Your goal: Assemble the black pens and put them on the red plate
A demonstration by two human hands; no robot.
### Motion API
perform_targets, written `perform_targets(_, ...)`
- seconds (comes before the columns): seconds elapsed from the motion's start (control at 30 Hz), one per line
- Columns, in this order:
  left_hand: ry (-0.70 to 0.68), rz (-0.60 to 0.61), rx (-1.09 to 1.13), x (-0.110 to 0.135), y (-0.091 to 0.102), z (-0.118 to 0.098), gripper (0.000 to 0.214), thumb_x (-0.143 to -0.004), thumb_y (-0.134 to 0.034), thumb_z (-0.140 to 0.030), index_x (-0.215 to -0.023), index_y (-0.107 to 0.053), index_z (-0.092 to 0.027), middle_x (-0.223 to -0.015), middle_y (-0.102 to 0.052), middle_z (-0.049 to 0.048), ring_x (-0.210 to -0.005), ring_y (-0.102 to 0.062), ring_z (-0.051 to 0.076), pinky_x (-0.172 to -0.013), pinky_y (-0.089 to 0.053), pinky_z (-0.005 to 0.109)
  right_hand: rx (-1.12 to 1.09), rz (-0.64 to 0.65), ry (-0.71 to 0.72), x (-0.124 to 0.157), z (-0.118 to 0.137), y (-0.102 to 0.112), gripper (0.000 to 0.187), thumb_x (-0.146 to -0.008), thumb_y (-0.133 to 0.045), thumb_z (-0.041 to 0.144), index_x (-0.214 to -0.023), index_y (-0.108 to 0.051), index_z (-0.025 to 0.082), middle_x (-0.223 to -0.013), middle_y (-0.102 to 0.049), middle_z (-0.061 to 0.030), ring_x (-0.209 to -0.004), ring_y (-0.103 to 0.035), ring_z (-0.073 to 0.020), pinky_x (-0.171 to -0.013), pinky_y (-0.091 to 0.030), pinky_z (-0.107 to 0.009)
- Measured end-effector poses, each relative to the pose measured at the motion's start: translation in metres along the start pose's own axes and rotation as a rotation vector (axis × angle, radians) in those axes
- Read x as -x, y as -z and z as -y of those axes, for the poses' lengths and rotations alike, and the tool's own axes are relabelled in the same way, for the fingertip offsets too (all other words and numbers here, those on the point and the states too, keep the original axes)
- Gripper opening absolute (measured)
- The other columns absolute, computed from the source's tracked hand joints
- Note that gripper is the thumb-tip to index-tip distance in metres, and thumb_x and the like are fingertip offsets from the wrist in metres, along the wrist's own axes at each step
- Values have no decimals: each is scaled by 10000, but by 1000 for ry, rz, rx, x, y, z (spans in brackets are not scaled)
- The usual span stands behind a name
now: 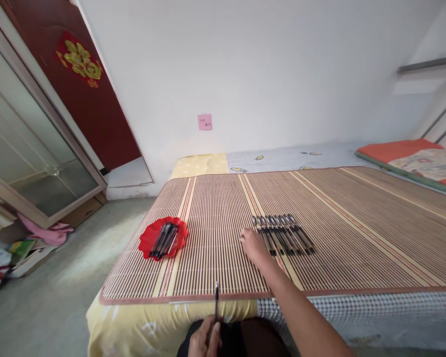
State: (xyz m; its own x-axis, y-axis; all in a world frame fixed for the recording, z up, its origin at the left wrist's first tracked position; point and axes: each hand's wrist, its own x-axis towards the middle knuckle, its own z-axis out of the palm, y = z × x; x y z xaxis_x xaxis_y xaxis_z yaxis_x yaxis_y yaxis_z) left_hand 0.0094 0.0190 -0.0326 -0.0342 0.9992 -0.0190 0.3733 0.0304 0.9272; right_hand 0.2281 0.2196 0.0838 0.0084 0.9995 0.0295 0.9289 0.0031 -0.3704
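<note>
Low in front of my lap, my left hand [205, 338] pinches a dark pen [216, 303], its bare tip pointing up and away from me. Stretched out over the mat, my right hand [253, 244] has its fingers curled together just left of a row of black pens [284, 235]. Whatever those fingers hold, if anything, is hidden from me. The pens in the row lie side by side, slightly slanted. To the left, a red scalloped plate [143, 244] bears a bunch of several dark pens [164, 240].
A striped bamboo mat [215, 208] covers the bed, with patterned sheet [238, 307] along its front edge. Folded bedding [405, 151] lies at the far right. A pink note [204, 122] is on the wall. A glass-panelled door [33, 129] stands left.
</note>
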Motion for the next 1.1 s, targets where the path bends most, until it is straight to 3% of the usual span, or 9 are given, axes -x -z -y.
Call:
perform_targets(0.17, -9, -37, 1, 5, -4, -15, 600, -925, -438, -756, -879, -715, -226, -588, -554, 4, -554, -544, 182, -582, -434, 277, -17, -22, -88, 5, -4, -3, 252, -937, -630, 258, -1133, -679, 108, -1183, -707, -178, -1050, -692, -254, -827, -460, -296)
perform_targets(0.4, 38, -8, 15, 11, 3, -43, 522, -954, -475, -670, -873, -694, -204, -647, -568, 5, -577, -506, 167, -571, -385, 259, -21, -14, -37, 32, 3, -8, 239, -891, -494, 58, -1054, -667, 76, -1135, -689, -228, -1060, -671, -283, -842, -443, -327)
perform_targets(0.5, 57, 8, 43, 12, 4, -47, 511, -959, -463, -656, -864, -675, -201, -646, -538, -8, -566, -474, 157, -562, -362, 254, -59, 20, 48, 62, -2, -9, 203, -866, -505, 61, -979, -656, 135, -1037, -704, -146, -988, -670, -237, -837, -452, -300)
perform_targets(0.57, 65, 18, 74, 13, 4, -50, 505, -956, -462, -654, -855, -660, -201, -646, -520, -15, -566, -458, 153, -563, -355, 254, -191, 47, 96, 83, -8, -11, 213, -861, -518, 96, -1019, -641, 169, -946, -700, -71, -852, -670, -191, -790, -474, -282)
perform_targets(0.67, 62, 54, 117, 18, 7, -58, 484, -939, -498, -642, -857, -663, -195, -641, -500, -24, -579, -445, 153, -576, -350, 257, -628, 86, 108, 111, -17, -11, 279, -815, -592, 180, -1092, -626, 176, -879, -684, -28, -717, -650, -181, -716, -507, -304)
perform_targets(0.73, 45, 107, 133, 23, 9, -66, 456, -942, -516, -607, -873, -679, -187, -646, -497, -24, -608, -453, 156, -600, -354, 260, -885, 143, 104, 127, -19, -7, 189, -800, -672, 306, -943, -635, 188, -784, -669, -16, -683, -638, -193, -663, -507, -314)
perform_targets(0.8, 22, 163, 144, 29, 11, -76, 425, -959, -516, -556, -926, -701, -175, -659, -505, -21, -650, -475, 163, -639, -363, 266, -1069, 194, 90, 139, -17, 3, 293, -778, -746, 458, -816, -612, 201, -709, -657, -14, -665, -628, -197, -632, -503, -315)
perform_targets(0.9, -2, 218, 156, 35, 14, -90, 405, -980, -504, -501, -1005, -716, -157, -676, -508, -21, -675, -473, 162, -658, -356, 270, -1223, 209, 61, 151, -7, 23, 446, -742, -796, 597, -796, -615, 193, -694, -667, -25, -643, -614, -181, -628, -506, -311)
perform_targets(1.1, -60, 255, 175, 42, 16, -112, 365, -998, -500, -451, -968, -717, -160, -694, -515, -20, -678, -470, 152, -652, -352, 262, -1317, 229, 84, 160, 11, 50, 456, -770, -797, 605, -827, -636, 181, -710, -674, -24, -638, -598, -155, -651, -492, -295)
